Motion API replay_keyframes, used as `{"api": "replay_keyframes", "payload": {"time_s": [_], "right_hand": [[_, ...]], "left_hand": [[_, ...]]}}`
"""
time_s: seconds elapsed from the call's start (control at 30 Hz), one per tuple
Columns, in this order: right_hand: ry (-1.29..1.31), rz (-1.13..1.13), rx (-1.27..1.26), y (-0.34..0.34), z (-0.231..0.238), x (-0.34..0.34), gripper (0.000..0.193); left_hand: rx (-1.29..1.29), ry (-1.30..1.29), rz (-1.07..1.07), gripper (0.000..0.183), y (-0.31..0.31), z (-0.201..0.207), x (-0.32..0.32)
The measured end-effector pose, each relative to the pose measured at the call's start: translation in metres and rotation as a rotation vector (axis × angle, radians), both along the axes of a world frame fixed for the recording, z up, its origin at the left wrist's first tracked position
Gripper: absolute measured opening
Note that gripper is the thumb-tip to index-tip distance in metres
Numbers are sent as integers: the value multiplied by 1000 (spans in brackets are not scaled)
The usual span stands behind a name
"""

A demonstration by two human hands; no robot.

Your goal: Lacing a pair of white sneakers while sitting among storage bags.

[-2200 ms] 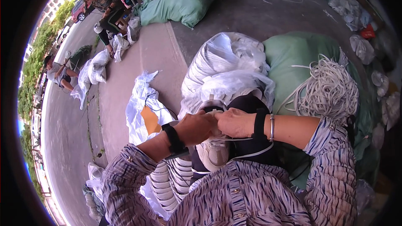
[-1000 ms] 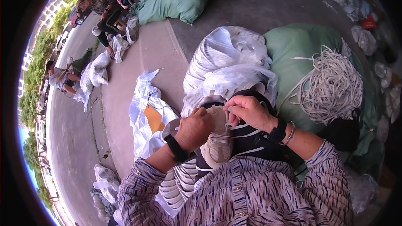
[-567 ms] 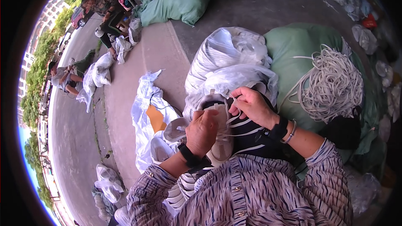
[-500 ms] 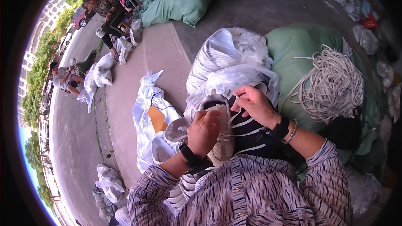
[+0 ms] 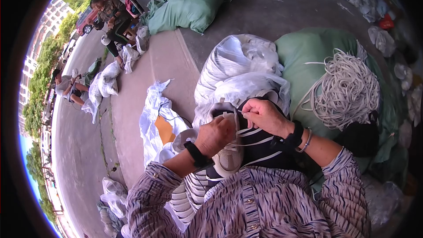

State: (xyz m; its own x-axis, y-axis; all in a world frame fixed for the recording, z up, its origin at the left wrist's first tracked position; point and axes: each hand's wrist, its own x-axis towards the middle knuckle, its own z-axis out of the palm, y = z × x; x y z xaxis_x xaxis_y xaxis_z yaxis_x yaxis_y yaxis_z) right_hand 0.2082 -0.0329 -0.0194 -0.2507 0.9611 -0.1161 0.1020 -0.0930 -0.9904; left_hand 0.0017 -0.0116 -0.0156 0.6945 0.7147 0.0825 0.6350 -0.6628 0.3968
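Observation:
A beige sneaker (image 5: 230,161) with a mesh toe rests on my lap, its toe toward me. My left hand (image 5: 216,135) is closed over its lacing side, knuckles up, and what its fingers pinch is hidden. On the other side, my right hand (image 5: 268,118) pinches a thin white shoelace by the shoe's opening, thumb and forefinger together. Loose white lace strands (image 5: 263,142) stretch across the dark cloth on my lap. Another pale shoe (image 5: 181,139) shows partly behind my left wrist.
A large green sack (image 5: 295,57) stands at my right with a heap of white laces (image 5: 350,90) on it. Ahead is a white plastic bag (image 5: 238,61) of pale shoes. White sheeting with an orange piece (image 5: 165,129) lies left. Two people sit farther off at the left.
My right hand has moved slightly left and down toward the shoe's opening, its fingers now drawn closer together. My left hand stays closed over the shoe, a little lower.

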Motion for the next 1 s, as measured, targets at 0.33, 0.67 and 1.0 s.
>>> {"api": "replay_keyframes", "payload": {"time_s": [0.33,0.67,1.0], "right_hand": [[-595,99,480,6,-11,-22,11],[-686,212,490,13,-16,-27,14],[-940,559,316,25,33,-42,18]], "left_hand": [[224,92,-220,15,-9,-6,-5],[20,-296,-482,21,-65,16,10],[263,-179,-104,27,5,20,-14]]}}
